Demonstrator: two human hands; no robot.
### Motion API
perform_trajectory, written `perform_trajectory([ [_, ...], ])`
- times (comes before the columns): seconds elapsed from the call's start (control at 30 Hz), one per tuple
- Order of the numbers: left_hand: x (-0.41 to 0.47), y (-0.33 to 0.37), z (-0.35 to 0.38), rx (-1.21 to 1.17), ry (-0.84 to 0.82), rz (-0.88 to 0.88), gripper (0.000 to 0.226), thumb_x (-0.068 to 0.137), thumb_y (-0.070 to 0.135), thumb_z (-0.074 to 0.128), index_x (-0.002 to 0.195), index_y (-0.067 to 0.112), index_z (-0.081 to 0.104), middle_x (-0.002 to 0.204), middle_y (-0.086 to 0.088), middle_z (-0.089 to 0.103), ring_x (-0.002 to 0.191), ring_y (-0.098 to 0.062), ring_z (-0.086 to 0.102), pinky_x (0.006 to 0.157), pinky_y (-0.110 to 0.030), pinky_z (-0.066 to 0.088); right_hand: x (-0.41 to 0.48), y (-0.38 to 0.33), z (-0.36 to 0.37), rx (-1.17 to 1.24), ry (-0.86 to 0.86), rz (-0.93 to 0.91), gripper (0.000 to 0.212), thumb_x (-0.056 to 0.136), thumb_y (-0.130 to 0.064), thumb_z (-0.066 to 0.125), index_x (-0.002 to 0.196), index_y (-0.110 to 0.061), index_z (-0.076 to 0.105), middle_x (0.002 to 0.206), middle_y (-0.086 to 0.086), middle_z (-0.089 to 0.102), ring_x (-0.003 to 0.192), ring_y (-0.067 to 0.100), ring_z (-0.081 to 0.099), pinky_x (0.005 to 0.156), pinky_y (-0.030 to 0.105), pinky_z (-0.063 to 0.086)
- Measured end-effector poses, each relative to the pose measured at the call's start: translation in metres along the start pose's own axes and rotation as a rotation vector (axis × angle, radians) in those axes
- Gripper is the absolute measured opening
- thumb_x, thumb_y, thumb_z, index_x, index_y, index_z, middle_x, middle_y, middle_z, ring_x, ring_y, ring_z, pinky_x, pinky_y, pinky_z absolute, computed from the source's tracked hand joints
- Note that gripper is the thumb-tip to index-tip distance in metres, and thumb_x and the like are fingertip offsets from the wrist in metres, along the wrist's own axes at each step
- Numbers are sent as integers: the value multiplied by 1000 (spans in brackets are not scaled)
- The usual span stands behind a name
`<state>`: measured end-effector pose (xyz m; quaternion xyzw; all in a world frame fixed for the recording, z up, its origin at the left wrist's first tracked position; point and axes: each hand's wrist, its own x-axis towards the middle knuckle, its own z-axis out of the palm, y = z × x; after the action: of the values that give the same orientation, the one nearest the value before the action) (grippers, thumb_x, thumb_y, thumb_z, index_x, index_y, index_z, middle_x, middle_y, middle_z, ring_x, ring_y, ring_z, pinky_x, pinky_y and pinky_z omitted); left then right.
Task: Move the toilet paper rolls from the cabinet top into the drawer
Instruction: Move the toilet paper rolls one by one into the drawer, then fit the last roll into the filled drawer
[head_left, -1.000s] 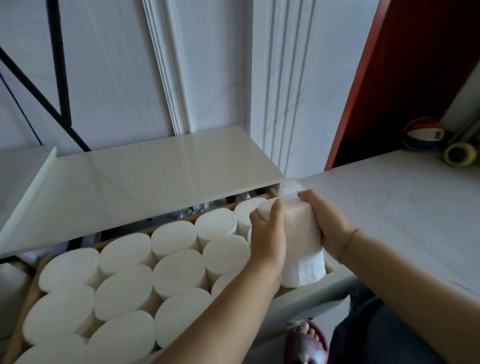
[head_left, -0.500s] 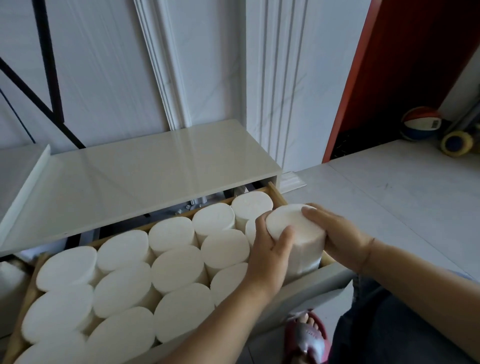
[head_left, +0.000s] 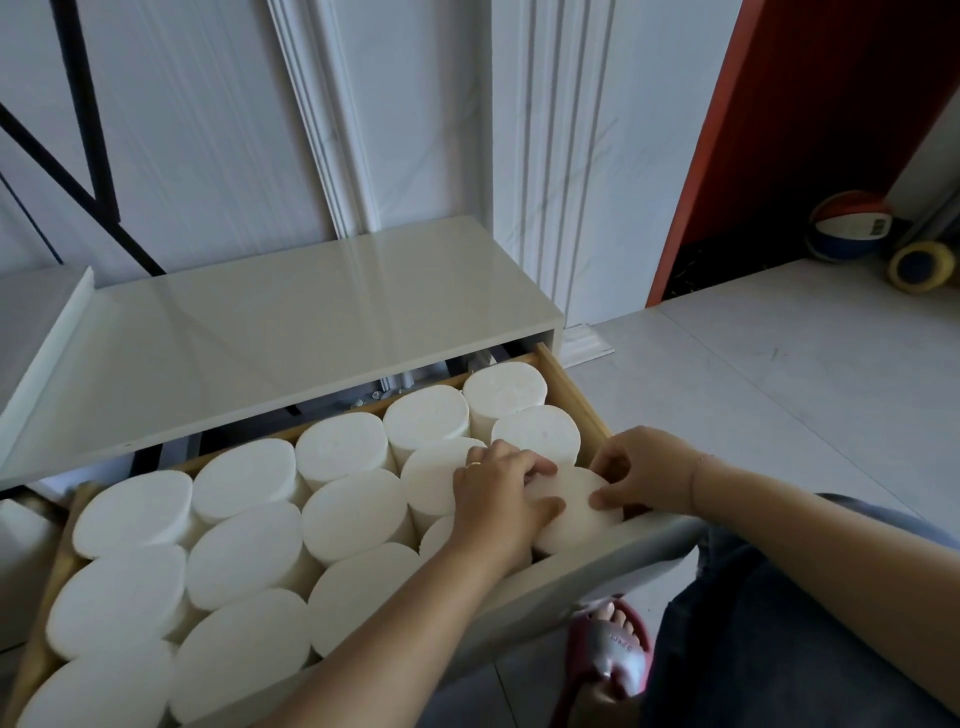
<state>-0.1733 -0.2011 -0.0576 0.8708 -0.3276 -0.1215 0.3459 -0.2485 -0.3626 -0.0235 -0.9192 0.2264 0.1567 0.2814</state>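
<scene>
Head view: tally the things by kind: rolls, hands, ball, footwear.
Toilet paper rolls: 15, all in the drawer; both hands grip the front-right roll
Hands: 2, left hand and right hand
Ball: 1
Slipper: 1
Total: 19

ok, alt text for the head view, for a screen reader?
A left hand and right hand grip a toilet paper roll set in the front right corner of an open drawer packed with upright white rolls. A glossy cabinet top sits above it.
</scene>
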Motion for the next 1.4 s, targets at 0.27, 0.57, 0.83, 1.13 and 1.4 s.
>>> perform_trajectory([
  [0.27, -23, -26, -28, 76, 57, 33, 42, 86, 44, 55, 125, 30, 49, 133, 9, 47, 123, -12, 35, 99, -29, 23, -24, -18, 20, -216, 299, -54, 34, 85, -53, 58, 112, -32, 53, 115, -7, 57, 93, 9, 55, 82, 22, 49],
  [0.57, -121, -90, -100, 251, 139, -135, 64, 85, 62, 24, 143, 33, 26, 154, 12, 20, 142, -6, 5, 112, -27, -2, -52, -142, 114, -248, 231, -318, 77, 81, -74, 5, 149, -39, 10, 162, -9, 1, 150, 15, -5, 116, 46, -16],
  [0.83, -192, -99, -99, 582, 178, -122, 62, 92, 60, 20, 132, 21, 47, 139, 1, 51, 133, -23, 40, 110, -48, 24, -81, -118, 155, -434, 242, -266, 88, 71, -81, -9, 149, -40, -6, 162, -4, -13, 141, 18, -30, 105, 51, -34],
  [1.13, -170, -120, -96, 667, 275, -43, 58, 93, 55, 29, 134, 18, 45, 144, -2, 45, 135, -24, 37, 108, -46, 23, -62, -125, 153, -362, 377, -320, 79, 83, -74, 5, 152, -36, 13, 163, 0, 11, 150, 25, 4, 116, 49, -19],
  [1.4, -105, -145, -116, 710, 358, 3, 64, 92, 54, 30, 140, 14, 38, 152, -4, 30, 141, -23, 25, 112, -51, 21, 10, -141, 133, -443, 456, -377, 73, 93, -63, 18, 152, -29, -10, 163, -3, -13, 149, 19, -13, 118, 52, -12],
])
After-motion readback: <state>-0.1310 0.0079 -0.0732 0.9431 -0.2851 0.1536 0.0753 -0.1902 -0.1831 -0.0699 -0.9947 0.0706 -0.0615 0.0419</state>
